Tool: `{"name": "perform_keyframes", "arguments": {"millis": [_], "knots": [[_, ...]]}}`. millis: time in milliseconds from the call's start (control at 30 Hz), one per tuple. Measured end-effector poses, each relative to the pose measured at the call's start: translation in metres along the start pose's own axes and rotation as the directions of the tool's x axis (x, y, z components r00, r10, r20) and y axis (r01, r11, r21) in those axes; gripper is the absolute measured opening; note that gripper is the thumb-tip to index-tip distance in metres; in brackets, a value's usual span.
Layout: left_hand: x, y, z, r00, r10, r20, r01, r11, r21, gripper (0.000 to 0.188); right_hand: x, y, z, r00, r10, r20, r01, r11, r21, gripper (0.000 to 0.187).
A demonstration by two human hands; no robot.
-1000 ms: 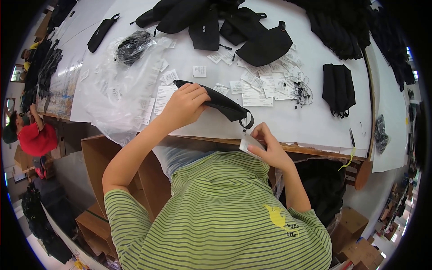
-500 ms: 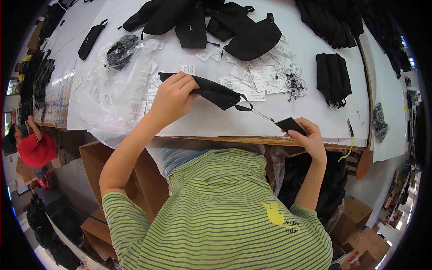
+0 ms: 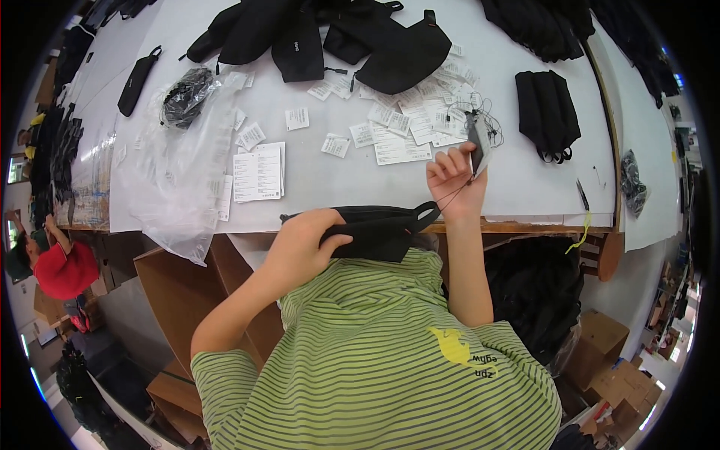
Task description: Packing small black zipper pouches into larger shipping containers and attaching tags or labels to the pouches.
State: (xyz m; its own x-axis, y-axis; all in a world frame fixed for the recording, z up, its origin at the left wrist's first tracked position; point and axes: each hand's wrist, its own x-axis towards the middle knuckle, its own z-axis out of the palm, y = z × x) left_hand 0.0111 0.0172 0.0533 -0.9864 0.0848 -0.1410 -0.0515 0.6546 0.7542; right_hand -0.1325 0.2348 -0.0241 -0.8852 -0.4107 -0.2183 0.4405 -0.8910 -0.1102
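My left hand (image 3: 304,241) gripping black pouch (image 3: 375,236) at counter (image 3: 322,180) front edge. Right hand (image 3: 459,184) pinching tag (image 3: 481,150). String (image 3: 454,196) runs pouch loop (image 3: 428,217) to tag; whether cinched, can't tell. Loose cards (image 3: 256,176), string tangle (image 3: 491,126) left unused.

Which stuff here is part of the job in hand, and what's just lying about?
In the job:
black pouch, held in the left hand
tag, held in the right hand
thin cord between them
likely the cord tangle too

Apparently lying about:
clear plastic bag
cardboard box
yellow-corded dark tool
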Motion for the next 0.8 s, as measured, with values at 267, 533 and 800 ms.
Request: {"name": "perform_keyframes", "arguments": {"millis": [267,533,800], "knots": [[-0.004,-0.004,0.019,1.000,-0.025,-0.005,0.024,0.997,-0.068,0.021,0.009,0.007,0.007,0.931,-0.292,-0.220,0.132,0.829,-0.543,0.037],[-0.002,-0.001,0.022,1.000,0.021,-0.004,-0.021,0.996,-0.088,0.023,0.006,0.005,0.013,0.877,-0.449,-0.171,0.209,0.677,-0.706,0.034],[0.001,-0.011,0.009,0.959,-0.137,0.246,0.159,0.985,-0.069,0.027,0.003,-0.030,0.005,0.809,-0.576,0.116,0.173,0.045,-0.984,0.044]]}}
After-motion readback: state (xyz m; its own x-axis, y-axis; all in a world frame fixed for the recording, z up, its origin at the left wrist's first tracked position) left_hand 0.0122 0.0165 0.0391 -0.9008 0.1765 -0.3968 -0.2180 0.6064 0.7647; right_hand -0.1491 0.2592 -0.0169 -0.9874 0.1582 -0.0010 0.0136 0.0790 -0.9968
